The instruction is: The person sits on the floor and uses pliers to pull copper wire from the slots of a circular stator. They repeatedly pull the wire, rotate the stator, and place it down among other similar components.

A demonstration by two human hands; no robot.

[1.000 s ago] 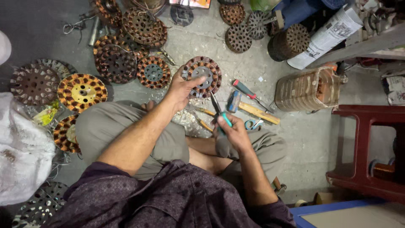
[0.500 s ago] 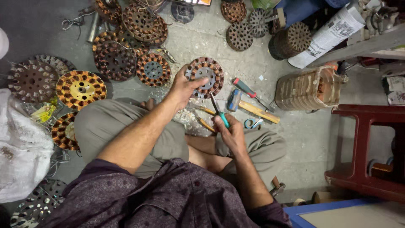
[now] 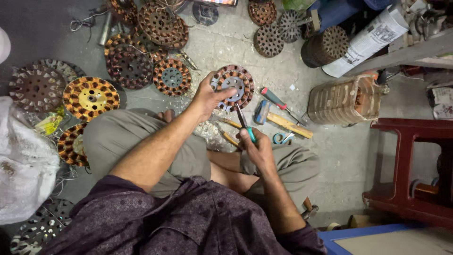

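Left hand steadies stator; right hand grips pliers.

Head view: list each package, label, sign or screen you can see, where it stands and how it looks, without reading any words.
Rolled printed paper: top right, against a grey ledge; white tube with dark print.
Clear plastic jar: on its side right of the hammer; ribbed, coppery contents.
White sack: left edge; bulging, crumpled.
Yellow wrapper: beside the sack; crumpled.
No screens visible.

Wound stator lying on floor ahead of knees, left hand gripping its left edge. Right hand behind it, holding pliers, tip touching stator. Hammer, screwdriver lying just right. More stators spreading left.
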